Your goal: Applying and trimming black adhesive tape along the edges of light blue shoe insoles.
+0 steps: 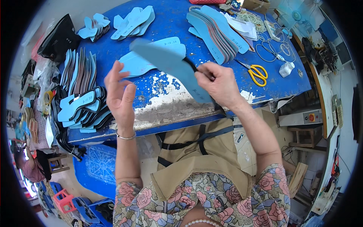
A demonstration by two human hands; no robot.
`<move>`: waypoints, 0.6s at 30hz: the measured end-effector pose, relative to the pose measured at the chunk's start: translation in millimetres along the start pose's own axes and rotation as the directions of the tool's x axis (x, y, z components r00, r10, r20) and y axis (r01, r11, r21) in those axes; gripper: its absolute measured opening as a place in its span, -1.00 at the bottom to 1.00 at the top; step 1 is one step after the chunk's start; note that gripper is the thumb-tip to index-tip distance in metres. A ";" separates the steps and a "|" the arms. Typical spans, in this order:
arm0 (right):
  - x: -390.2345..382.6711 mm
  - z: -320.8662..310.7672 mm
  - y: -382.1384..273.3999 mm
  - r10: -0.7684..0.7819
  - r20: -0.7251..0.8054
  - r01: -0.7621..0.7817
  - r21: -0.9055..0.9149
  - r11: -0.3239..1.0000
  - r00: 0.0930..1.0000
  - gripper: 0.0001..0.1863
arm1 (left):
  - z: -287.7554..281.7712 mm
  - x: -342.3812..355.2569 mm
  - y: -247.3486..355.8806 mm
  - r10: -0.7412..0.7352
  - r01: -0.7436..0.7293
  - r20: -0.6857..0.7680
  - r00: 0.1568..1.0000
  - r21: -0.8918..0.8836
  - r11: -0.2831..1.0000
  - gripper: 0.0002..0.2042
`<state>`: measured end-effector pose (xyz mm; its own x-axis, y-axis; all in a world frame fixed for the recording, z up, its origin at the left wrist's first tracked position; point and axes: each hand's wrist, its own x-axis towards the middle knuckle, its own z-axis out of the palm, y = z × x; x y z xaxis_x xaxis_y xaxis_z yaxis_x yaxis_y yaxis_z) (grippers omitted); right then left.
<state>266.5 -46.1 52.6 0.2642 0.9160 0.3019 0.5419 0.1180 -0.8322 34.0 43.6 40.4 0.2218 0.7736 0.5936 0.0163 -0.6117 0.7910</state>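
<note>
My right hand [215, 83] grips a light-blue cut piece [181, 73] with a black strip along it; the piece is tilted, its upper end blurred. My left hand [121, 92] is raised left of that piece, fingers apart and holding nothing. Behind them, flat light-blue pieces [134, 66] lie on the blue, worn table [289, 81]. Near my left hand are a pile of black-edged blue pieces [77, 106] and a row of layered blue and brown pieces [75, 70]. Yellow-handled scissors [257, 75] lie right of my right hand.
Stacks of blue pieces [211, 34] [130, 22], a black bag [56, 38], looped cords [272, 49] and a small white container [286, 69] sit on the table. A blue tub [94, 170] stands below left, a grey control box [298, 119] at right. Another person [28, 166] is at far left.
</note>
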 end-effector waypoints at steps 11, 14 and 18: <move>-38.3 55.2 10.8 -0.016 -0.110 0.051 0.317 0.947 0.994 -0.87 | 75.2 -49.2 -33.3 -0.338 0.458 0.309 0.889 -0.596 0.660 -0.59; -49.8 60.6 21.8 0.089 -0.005 -0.082 0.346 0.935 0.996 -0.86 | 75.9 -50.3 -32.3 -0.331 0.434 0.281 0.901 -0.559 0.707 -0.62; -57.8 62.7 33.8 0.148 -0.005 -0.140 0.288 0.947 0.989 -0.86 | 78.1 -51.4 -33.1 -0.356 0.480 0.334 0.873 -0.456 0.749 -0.75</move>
<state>219.5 -71.1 -22.1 0.3458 0.9213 0.1779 0.2463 0.0938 -0.9646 98.2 11.1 -27.9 0.5132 0.8377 0.1866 -0.3260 -0.0108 0.9453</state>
